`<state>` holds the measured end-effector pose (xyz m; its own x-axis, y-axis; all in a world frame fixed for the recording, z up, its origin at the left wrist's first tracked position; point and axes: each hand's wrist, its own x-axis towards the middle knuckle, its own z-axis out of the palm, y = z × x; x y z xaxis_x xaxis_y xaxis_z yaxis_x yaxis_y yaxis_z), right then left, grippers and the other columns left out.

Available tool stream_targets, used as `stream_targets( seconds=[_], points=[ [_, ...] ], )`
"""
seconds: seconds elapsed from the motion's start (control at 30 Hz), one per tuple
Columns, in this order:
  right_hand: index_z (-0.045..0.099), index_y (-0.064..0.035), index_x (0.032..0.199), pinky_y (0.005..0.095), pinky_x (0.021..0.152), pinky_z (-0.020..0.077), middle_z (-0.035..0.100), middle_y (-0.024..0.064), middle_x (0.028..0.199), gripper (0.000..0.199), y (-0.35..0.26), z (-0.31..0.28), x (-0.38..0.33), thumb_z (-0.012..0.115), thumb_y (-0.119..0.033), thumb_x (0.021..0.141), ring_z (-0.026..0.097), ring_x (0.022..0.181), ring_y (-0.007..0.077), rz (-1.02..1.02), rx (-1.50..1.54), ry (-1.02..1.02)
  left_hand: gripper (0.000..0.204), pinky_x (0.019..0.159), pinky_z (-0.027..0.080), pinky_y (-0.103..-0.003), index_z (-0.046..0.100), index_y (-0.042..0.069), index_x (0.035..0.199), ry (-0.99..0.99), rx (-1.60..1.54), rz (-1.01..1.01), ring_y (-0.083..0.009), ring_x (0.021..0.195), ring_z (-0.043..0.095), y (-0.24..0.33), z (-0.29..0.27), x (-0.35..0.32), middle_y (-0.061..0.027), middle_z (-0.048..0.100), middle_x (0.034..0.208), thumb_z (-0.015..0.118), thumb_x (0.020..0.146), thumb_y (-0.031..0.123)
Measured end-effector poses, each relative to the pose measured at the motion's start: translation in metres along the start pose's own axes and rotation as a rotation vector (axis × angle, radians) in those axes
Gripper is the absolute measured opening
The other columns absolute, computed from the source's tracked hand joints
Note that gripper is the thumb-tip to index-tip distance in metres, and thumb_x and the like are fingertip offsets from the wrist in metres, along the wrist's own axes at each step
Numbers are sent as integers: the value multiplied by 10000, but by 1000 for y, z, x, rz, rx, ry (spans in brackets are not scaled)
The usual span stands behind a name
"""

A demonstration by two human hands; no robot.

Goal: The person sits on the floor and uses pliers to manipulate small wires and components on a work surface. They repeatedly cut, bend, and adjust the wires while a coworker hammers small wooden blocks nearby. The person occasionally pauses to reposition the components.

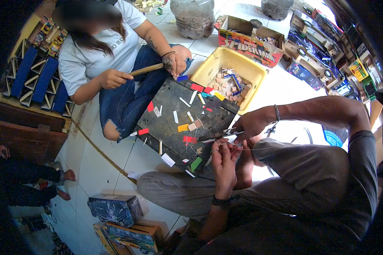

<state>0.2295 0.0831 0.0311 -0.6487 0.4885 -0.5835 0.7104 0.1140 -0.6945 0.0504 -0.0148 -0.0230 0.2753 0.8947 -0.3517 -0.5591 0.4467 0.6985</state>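
Observation:
My left hand is closed, its fingertips pinching a thin pale wire that trails off to the right. Just above it, my right hand grips metal pliers, whose dark jaws point left over the near right part of a black work board. Whether the jaws hold the wire is too small to see. Strewn over the board are red, white, yellow and green scraps, a small wooden block and several thin wire pieces.
Across the board sits a person with a wooden-handled hammer. A yellow basin of wooden blocks and a cardboard box stand beyond. Wooden toy vehicles line the right. Two boxes lie at lower left.

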Motion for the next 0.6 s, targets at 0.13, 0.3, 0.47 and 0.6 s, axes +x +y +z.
stream_targets(
  seconds=[0.13,0.3,0.47,0.6],
  points=[
    [610,-5,996,442,752,509,675,195,848,368,-1,5,-2,628,-349,867,652,838,382,68,-211,93,186,897,523,-338,436,34,1160,6,-3,-16,-151,909,588,0,1,0,-54,490,965,411,1036,171],
    [608,-34,1024,496,649,524,663,181,728,257,-5,6,-7,563,-224,856,673,683,356,240,-642,453,172,929,526,-375,459,35,1154,-41,-126,-53,-161,927,591,11,3,-7,-53,493,957,421,1031,148],
    [559,-36,984,502,595,522,641,162,672,267,3,-2,-10,599,-257,838,663,640,370,112,-683,472,187,948,521,-389,474,34,1175,-34,-124,-72,-168,941,587,14,5,-6,-53,499,963,422,1030,140],
    [548,-52,1055,513,626,525,656,186,741,374,4,-6,-5,626,-361,861,662,693,395,-45,-564,466,223,953,520,-396,469,37,1219,-19,-118,-50,-172,950,586,8,5,-5,-55,503,979,419,1032,148]
  ],
)
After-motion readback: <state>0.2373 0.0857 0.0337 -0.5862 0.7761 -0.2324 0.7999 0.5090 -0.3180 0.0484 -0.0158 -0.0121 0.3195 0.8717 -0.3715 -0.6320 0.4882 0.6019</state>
